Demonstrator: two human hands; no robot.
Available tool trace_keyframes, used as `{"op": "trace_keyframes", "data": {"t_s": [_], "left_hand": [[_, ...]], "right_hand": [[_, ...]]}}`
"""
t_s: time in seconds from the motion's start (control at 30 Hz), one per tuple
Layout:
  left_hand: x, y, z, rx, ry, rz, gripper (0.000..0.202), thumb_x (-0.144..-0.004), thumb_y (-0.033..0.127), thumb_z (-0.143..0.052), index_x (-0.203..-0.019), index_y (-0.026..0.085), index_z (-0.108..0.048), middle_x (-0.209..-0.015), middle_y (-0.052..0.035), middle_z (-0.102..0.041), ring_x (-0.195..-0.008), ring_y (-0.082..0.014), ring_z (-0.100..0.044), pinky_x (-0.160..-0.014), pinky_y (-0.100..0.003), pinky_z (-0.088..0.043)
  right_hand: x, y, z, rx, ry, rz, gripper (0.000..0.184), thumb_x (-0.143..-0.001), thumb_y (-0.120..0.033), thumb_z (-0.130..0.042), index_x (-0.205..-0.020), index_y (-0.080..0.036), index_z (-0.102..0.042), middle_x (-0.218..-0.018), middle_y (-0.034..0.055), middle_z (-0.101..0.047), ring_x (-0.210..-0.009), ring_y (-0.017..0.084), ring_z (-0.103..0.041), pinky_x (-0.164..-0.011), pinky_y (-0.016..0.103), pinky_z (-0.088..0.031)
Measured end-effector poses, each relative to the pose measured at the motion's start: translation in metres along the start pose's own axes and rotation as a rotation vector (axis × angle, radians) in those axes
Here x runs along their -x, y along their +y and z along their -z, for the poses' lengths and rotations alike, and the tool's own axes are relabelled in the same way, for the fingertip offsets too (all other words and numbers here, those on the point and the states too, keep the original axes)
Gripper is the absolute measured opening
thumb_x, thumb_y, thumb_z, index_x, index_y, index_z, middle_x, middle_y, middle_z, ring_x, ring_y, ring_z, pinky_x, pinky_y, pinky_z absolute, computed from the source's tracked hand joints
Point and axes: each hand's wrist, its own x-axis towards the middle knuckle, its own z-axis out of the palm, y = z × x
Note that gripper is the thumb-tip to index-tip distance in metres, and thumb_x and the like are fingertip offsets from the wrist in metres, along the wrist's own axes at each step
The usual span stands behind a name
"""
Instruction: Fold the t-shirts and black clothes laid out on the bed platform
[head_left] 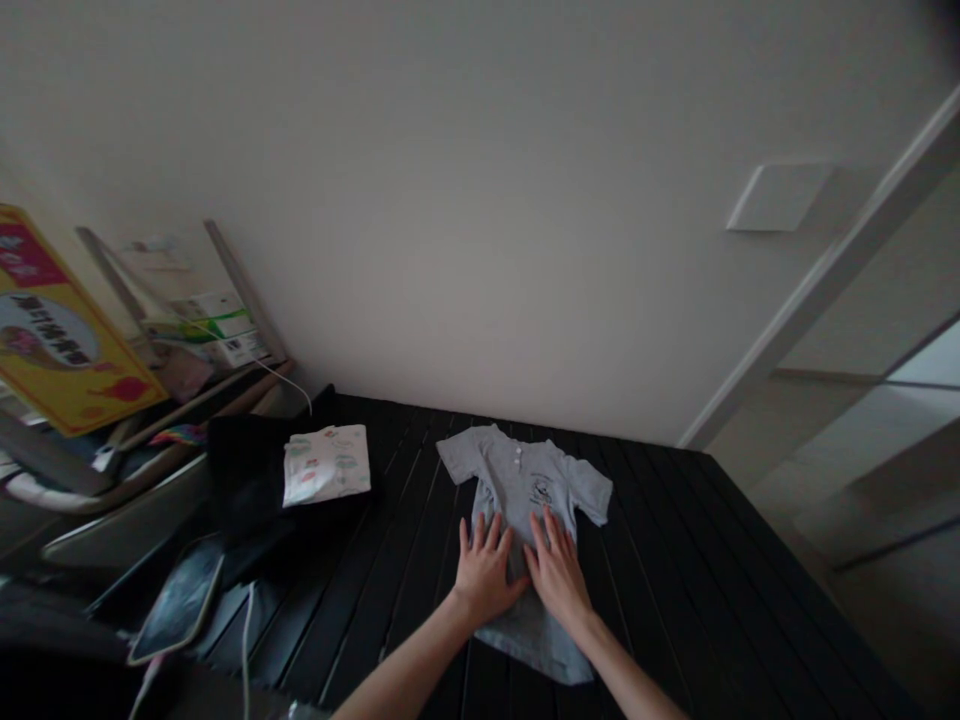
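Note:
A small grey short-sleeved shirt point(517, 490) lies spread out, front up, on a black slatted table point(667, 570). Its collar points toward the wall, and buttons and a small printed figure show on the chest. My left hand point(484, 570) rests flat on the left half of the shirt's body, fingers spread. On the right half lies my right hand point(557, 570), also flat with its fingers apart. The two thumbs are close together near the middle. Both hands cover part of the cloth, and neither grips it.
To the left, a folded patterned white cloth point(328, 465) lies on a black item point(244, 480). Nearer me is a phone point(178, 600) with a cable. A yellow box point(67, 330) stands far left beside a cart-like frame. A white wall point(487, 220) rises behind the table.

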Motion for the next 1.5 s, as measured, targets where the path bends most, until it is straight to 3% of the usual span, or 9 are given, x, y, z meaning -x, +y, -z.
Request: {"op": "trace_keyframes", "data": {"t_s": [0.3, 0.47, 0.6, 0.73, 0.9, 1.1, 1.23, 1.33, 1.5], "left_hand": [[0.042, -0.032, 0.008, -0.083, 0.0, 0.196, 0.066, -0.076, 0.012, -0.044, -0.141, 0.022, -0.042, -0.153, -0.0085, -0.03, -0.144, -0.0297, -0.017, -0.113, -0.06, -0.012], [0.065, -0.035, 0.02, -0.179, 0.032, -0.129, 0.077, -0.079, -0.001, -0.042, -0.145, 0.038, -0.029, -0.159, 0.0013, -0.013, -0.145, -0.0271, -0.012, -0.113, -0.057, -0.018], [0.069, -0.023, 0.021, -0.144, -0.05, -0.31, 0.043, -0.09, 0.012, -0.047, -0.124, 0.037, -0.056, -0.154, 0.005, -0.029, -0.144, -0.0274, -0.016, -0.113, -0.057, -0.019], [0.075, -0.019, 0.034, -0.053, -0.013, -0.263, 0.031, -0.09, 0.014, -0.045, -0.112, 0.029, -0.062, -0.141, 0.0, -0.05, -0.142, -0.0247, -0.022, -0.113, -0.055, -0.017], [0.112, -0.047, 0.05, -0.006, 0.036, -0.13, 0.048, -0.076, 0.002, -0.044, -0.116, 0.024, -0.058, -0.133, -0.0023, -0.057, -0.139, -0.0239, -0.027, -0.114, -0.05, -0.018], [0.153, -0.062, 0.059, 0.022, 0.039, -0.026, 0.042, -0.065, -0.002, -0.041, -0.089, 0.024, -0.064, -0.121, -0.0001, -0.065, -0.135, -0.0248, -0.035, -0.111, -0.05, -0.022], [0.126, -0.047, 0.073, 0.104, 0.157, 0.063, 0.044, -0.068, 0.002, -0.039, -0.098, 0.024, -0.062, -0.11, -0.0041, -0.067, -0.119, -0.021, -0.052, -0.106, -0.04, -0.033], [0.076, -0.032, 0.066, 0.102, 0.25, 0.105, 0.051, -0.077, 0.007, -0.037, -0.124, 0.019, -0.051, -0.128, -0.0079, -0.058, -0.122, -0.0204, -0.051, -0.104, -0.038, -0.036], [-0.005, -0.025, 0.019, -0.008, 0.222, 0.18, 0.053, -0.091, 0.021, -0.033, -0.143, 0.01, -0.035, -0.151, -0.0133, -0.034, -0.139, -0.0257, -0.031, -0.112, -0.042, -0.027]], "right_hand": [[0.01, 0.01, -0.003, 0.036, -0.035, 0.066, 0.066, -0.093, -0.052, -0.033, -0.148, -0.016, -0.029, -0.155, 0.0137, -0.024, -0.141, 0.029, -0.026, -0.112, 0.05, -0.026], [0.015, 0.012, 0.005, 0.055, -0.042, 0.133, 0.06, -0.094, -0.049, -0.033, -0.148, -0.022, -0.029, -0.156, 0.0101, -0.023, -0.142, 0.028, -0.024, -0.111, 0.05, -0.026], [0.023, 0.01, 0.013, 0.055, -0.064, 0.18, 0.058, -0.095, -0.049, -0.033, -0.148, -0.029, -0.025, -0.157, 0.0065, -0.021, -0.142, 0.027, -0.022, -0.111, 0.05, -0.027], [0.027, 0.02, 0.022, 0.059, -0.087, 0.233, 0.057, -0.094, -0.045, -0.036, -0.148, -0.032, -0.021, -0.157, 0.004, -0.021, -0.142, 0.025, -0.023, -0.111, 0.049, -0.028], [0.03, 0.048, 0.031, 0.071, -0.084, 0.265, 0.057, -0.093, -0.045, -0.04, -0.147, -0.034, -0.025, -0.156, 0.0011, -0.022, -0.141, 0.024, -0.025, -0.111, 0.046, -0.029], [0.039, 0.045, 0.033, 0.053, -0.067, 0.234, 0.054, -0.091, -0.047, -0.041, -0.142, -0.028, -0.041, -0.151, 0.0064, -0.037, -0.136, 0.028, -0.035, -0.107, 0.047, -0.033], [0.025, 0.03, 0.042, 0.001, -0.024, 0.183, 0.045, -0.092, -0.042, -0.038, -0.122, -0.019, -0.062, -0.128, 0.0118, -0.06, -0.121, 0.027, -0.051, -0.104, 0.043, -0.038], [0.007, 0.018, 0.041, 0.02, 0.067, 0.051, 0.051, -0.093, -0.04, -0.035, -0.131, -0.012, -0.054, -0.14, 0.0174, -0.048, -0.126, 0.028, -0.046, -0.104, 0.042, -0.037], [0.001, 0.0, 0.016, 0.058, 0.025, -0.102, 0.061, -0.092, -0.044, -0.035, -0.144, -0.014, -0.037, -0.154, 0.015, -0.027, -0.14, 0.033, -0.027, -0.11, 0.051, -0.025]]}}
